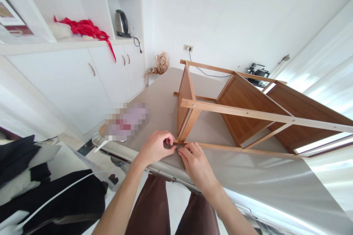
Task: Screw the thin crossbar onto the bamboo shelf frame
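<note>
A wooden shelf rack (242, 114) lies on its side on the table, its slatless wood panels standing upright. My left hand (157, 147) is at the rack's near left end, thumb and index finger pinched together beside the lowest rail (215, 146). Close against it, my right hand (198, 161) has its fingers curled and its fingertips together. Between the two sets of fingertips shows a small shiny metal piece (177, 148), too small to name surely; both hands seem to pinch it. Screw heads show along the upper near rail (220, 108).
The grey table (154, 99) reaches to the wall. A blurred-out item (127, 122) lies at its left edge. Behind the rack stands a black appliance (257, 73) with a cord to the socket. Dark clothes (68, 194) are piled at lower left. A kettle (121, 24) stands in the cabinet.
</note>
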Demonstrator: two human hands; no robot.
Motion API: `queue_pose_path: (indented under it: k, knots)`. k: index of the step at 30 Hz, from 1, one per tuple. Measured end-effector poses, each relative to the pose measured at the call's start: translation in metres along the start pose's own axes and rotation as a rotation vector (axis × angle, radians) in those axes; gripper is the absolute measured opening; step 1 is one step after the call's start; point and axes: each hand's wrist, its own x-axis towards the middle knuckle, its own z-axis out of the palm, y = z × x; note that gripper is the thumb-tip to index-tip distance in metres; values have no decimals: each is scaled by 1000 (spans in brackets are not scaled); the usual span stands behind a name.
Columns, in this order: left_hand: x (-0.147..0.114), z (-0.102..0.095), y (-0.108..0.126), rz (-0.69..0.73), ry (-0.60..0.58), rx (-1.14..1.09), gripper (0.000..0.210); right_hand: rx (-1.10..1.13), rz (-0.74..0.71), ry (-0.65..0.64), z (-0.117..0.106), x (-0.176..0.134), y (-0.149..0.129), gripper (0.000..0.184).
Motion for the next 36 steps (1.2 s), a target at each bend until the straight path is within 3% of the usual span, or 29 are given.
queue_pose_path:
  k: [16, 31, 36]
  knots:
    - [0, -2, 3, -6, 3, -6, 20, -344, -195, -93, -16, 12, -3, 19]
    - [-4, -3, 6, -68, 12, 11, 11, -255, -139, -55, -5, 5, 1, 17]
    - [-2, -6, 6, -162, -7, 11, 42, -212, -124, -37, -2, 1, 5, 17]
